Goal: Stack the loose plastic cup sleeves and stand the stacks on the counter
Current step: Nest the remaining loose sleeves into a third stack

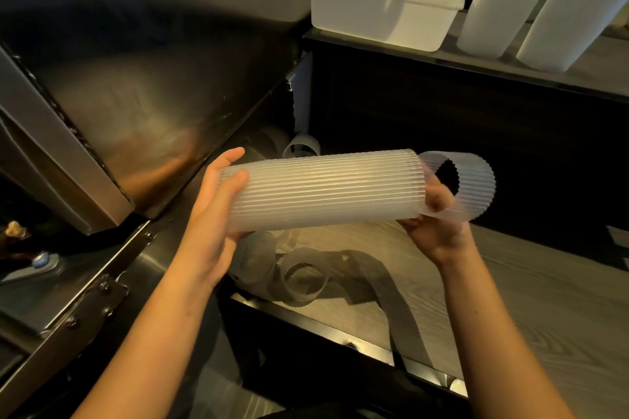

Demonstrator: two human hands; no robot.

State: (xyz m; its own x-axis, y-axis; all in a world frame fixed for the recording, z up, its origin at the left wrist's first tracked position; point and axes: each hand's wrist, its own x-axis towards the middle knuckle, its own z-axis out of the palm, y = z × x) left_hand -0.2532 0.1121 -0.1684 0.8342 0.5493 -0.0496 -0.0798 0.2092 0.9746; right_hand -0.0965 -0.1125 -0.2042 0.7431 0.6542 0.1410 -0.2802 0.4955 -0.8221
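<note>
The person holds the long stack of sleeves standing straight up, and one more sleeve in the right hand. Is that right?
Not quite. In the head view the stack of sleeves lies sideways, gripped by the left hand, not straight up. The right hand does hold one more sleeve at its end.

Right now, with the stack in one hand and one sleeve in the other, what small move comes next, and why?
Probably slide the single sleeve in the right hand onto the stack that the left hand holds sideways. It sits tilted at the stack's right end, not yet nested, and more loose sleeves wait on the counter.
</note>
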